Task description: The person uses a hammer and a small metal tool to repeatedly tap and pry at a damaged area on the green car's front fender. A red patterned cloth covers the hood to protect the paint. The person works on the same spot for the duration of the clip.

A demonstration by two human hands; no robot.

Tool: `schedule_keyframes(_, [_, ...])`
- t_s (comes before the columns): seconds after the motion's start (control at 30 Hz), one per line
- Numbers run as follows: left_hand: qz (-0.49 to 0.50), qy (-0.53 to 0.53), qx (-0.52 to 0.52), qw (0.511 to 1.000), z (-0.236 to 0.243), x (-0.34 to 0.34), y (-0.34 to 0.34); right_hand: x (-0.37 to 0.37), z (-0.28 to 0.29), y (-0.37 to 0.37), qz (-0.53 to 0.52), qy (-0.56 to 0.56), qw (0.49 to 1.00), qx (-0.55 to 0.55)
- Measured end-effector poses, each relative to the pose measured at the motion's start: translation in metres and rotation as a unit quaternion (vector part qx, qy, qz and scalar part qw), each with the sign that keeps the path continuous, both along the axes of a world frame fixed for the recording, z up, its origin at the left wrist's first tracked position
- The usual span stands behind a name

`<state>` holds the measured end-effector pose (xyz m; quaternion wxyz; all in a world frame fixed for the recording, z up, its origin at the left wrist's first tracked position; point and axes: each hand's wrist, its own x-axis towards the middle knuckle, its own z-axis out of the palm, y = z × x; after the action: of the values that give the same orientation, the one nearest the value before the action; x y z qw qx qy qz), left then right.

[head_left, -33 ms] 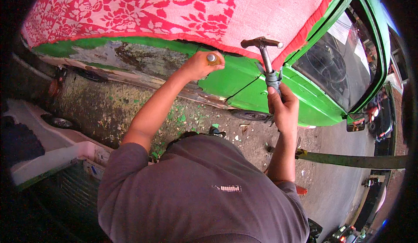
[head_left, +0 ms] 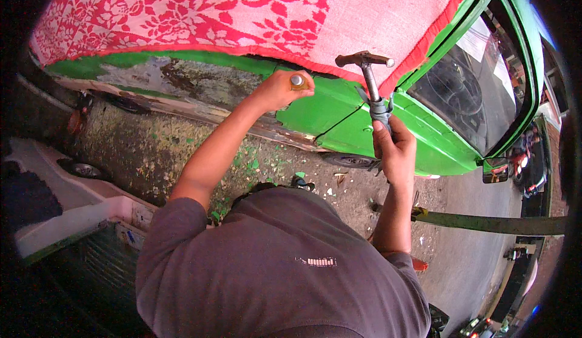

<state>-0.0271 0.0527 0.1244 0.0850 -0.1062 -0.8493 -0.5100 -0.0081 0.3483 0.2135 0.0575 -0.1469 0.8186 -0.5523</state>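
My left hand is closed around a tool with a yellowish handle and round metal butt, held against the green car's side panel. Its working end is hidden. To the right, my right hand grips a hammer by its grey-wrapped handle, the steel head raised above the panel and apart from the tool. Left of my left hand, a patch of the bodywork shows bare, stained grey and brown where the green paint is gone.
A red and pink floral cloth drapes over the car above the panel. Green paint chips lie on the rough ground. A white vehicle stands behind at left; a flat bar juts in at right. The car's side mirror sticks out.
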Motion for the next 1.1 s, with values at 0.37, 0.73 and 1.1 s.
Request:
schedule_keyframes(0.37, [-0.054,0.042,-0.059,0.996,0.001,-0.035,-0.002,0.01,0.014,-0.021,0.038,0.127,0.99,0.047])
schedule_keyframes(0.73, [-0.055,0.003,-0.042,0.998,-0.001,-0.037,0.003,0.012,0.002,-0.014,-0.008,0.122,0.991,0.06])
schedule_keyframes(1.1, [-0.045,-0.04,-0.056,0.997,-0.003,-0.04,-0.003,0.012,0.016,-0.006,0.002,0.105,0.994,-0.025])
